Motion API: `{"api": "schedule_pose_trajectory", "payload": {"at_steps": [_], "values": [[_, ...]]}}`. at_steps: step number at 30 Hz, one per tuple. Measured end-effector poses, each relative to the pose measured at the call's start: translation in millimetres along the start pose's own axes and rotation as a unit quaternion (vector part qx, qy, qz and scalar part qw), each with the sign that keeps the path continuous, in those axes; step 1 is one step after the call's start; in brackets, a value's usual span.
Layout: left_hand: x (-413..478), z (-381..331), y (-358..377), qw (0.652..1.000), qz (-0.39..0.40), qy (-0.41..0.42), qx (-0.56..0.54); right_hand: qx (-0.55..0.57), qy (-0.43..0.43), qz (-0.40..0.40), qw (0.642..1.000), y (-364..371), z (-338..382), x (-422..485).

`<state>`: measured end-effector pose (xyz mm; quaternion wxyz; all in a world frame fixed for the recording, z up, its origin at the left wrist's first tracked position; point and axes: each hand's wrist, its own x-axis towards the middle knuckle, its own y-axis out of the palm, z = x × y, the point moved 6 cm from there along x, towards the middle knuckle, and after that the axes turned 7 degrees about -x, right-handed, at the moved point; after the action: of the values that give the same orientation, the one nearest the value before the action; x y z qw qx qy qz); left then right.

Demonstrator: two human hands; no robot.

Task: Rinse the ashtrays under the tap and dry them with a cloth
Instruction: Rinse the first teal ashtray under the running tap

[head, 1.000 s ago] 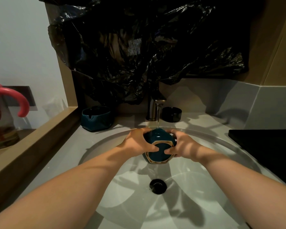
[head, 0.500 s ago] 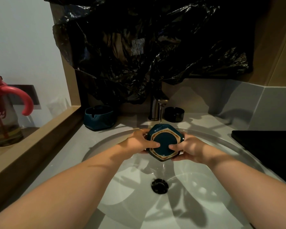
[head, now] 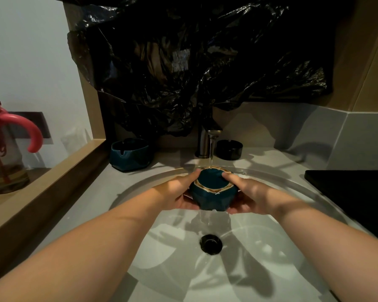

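At frame centre, your left hand and right hand grip opposite sides of the teal ashtray, holding it directly beneath the tap so the stream strikes its upper face and drains into the sink below.

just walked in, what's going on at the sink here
A person is rinsing a teal ashtray under the running tap, over the sink. The left hand and right hand grip it from either side. The water strikes its far edge and runs off below. A second teal ashtray sits on the counter left of the tap, a black ashtray to its right. Neither hand holds a cloth, so drying has not begun.
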<state>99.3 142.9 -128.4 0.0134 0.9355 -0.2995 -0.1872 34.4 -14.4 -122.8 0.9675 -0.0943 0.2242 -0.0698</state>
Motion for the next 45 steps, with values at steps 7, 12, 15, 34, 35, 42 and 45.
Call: {"api": "schedule_pose_trajectory", "payload": {"at_steps": [7, 12, 15, 34, 35, 42, 45], "values": [[-4, -8, 4, 0.999, 0.019, 0.027, -0.037, 0.156, 0.093, 0.093, 0.979, -6, -17, -2], [-8, -12, 16, 0.996, 0.074, 0.048, -0.035, 0.183, 0.066, 0.077, 0.978, -19, -14, -6], [-9, -10, 20, 0.994, 0.087, 0.038, -0.047, 0.141, 0.028, 0.036, 0.989, -27, -9, -4], [-5, 6, -13, 0.993, -0.098, -0.067, -0.017, -0.224, -0.116, 0.044, 0.967, 10, 19, -6], [-5, 6, -14, 0.992, -0.101, -0.071, -0.021, -0.26, -0.145, 0.036, 0.954, 12, 25, -8], [-4, 9, -22, 0.983, -0.113, -0.117, -0.087, -0.562, -0.304, -0.083, 0.765, 30, 41, -17], [-6, 13, -18, 0.982, -0.086, -0.145, -0.081, -0.572, -0.349, -0.134, 0.73, 27, 50, -27]]}}
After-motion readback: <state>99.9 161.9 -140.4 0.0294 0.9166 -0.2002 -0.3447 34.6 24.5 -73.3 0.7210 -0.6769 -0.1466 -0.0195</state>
